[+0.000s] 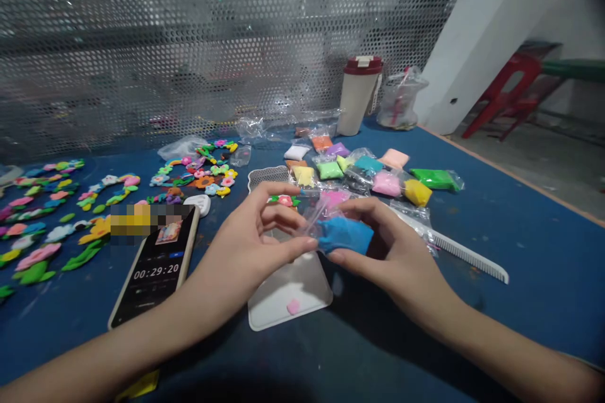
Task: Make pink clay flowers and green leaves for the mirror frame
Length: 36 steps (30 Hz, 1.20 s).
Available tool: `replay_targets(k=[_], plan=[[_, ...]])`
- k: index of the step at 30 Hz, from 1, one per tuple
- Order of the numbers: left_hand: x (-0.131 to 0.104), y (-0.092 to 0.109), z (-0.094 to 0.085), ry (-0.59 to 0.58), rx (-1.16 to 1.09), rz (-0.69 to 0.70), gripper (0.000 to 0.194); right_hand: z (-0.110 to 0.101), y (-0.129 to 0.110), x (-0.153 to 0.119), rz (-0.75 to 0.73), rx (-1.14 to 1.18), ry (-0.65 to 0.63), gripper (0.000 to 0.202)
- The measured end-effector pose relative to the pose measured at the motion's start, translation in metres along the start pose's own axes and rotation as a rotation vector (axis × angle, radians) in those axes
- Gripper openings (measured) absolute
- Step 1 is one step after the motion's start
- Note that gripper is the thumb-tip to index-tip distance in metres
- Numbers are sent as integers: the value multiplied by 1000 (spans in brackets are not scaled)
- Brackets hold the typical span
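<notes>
1. Centre of the frame: a packet of blue clay (344, 234) in clear wrap sits pinched between both hands, just above a white tray (288, 293) on the blue table (520, 233).
2. The left hand (255, 245) closes thumb and fingers on the packet's left end, where the clear wrap sticks out; the right hand (392, 252) grips the right end, thumb below and fingers over the top.
3. The packet's long axis runs left to right across the frame, so each hand holds one end, equally near.
4. A small pink clay piece (293, 306) lies on the tray below the hands.
5. A phone (154, 267) lies at lower left, more clay packets (368, 173) beyond the hands, and a white comb (466, 254) to the right.
</notes>
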State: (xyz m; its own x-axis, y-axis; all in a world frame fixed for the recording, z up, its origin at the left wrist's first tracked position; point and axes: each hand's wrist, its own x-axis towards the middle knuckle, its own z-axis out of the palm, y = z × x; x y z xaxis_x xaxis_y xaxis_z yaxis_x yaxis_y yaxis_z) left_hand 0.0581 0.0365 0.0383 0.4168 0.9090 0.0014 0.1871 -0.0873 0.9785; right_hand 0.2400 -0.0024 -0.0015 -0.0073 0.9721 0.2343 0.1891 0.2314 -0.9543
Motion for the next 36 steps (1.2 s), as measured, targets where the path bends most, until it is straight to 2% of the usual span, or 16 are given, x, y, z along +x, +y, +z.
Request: replay_targets(k=[3,8,11,13,15,20,28,32,36], plan=[[-2,1,1,23,0,3,40,-1,0,-1,20,-65,-49,30],[-5,-1,4,12,53,46,38,-3,0,1,23,41,-118,18],[-7,-1,3,82,175,153,33,-2,-1,1,19,73,-129,14],[-8,-1,0,111,282,242,22,-1,-1,1,19,77,-137,15],[-8,0,-2,83,362,301,11,0,-1,1,16,62,-141,16],[-4,1,-6,-7,422,349,8,-1,-3,1,4,29,-156,15],[1,-1,-5,-133,457,411,15,-2,-5,1,22,95,-166,14],[0,-2,-5,-110,516,501,12,-3,-5,1,39,104,-188,13],[0,-3,-6,-60,591,522,12,-3,-5,0,23,41,-185,15]])
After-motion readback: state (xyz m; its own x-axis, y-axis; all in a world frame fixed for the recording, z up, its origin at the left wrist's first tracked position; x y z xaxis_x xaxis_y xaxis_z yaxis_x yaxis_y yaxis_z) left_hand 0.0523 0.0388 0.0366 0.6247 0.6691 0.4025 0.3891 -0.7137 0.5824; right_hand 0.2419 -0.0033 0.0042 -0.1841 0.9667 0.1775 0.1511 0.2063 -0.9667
